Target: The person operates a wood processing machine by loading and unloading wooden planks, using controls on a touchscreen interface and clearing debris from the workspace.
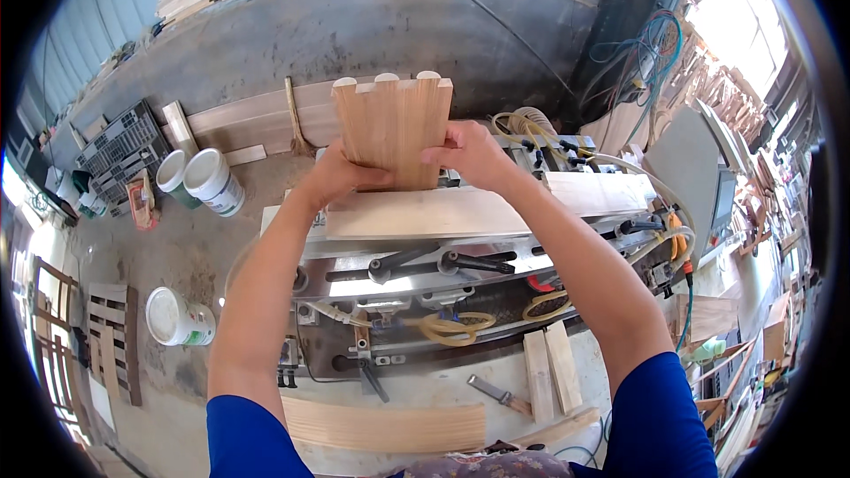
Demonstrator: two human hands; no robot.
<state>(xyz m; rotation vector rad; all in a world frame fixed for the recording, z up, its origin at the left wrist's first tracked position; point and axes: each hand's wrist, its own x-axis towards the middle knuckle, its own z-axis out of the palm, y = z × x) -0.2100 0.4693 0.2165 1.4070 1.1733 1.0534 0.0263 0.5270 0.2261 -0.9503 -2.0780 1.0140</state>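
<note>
Both hands hold a light wooden board upright above the machine, with rounded dovetail-like tabs along its top end. My left hand grips its lower left side, the thumb lying across the face. At its right edge, my right hand closes with the thumb on the near face. The board's lower end is hidden behind a pale wooden board lying along the machine. Further right lies another pale board. Black clamp levers sit on the machine's metal front below.
White buckets stand on the floor at left, and a broom leans by the back wall. Yellow hoses loop under the machine. Nearer me lie a curved wooden piece, a chisel-like tool and narrow boards.
</note>
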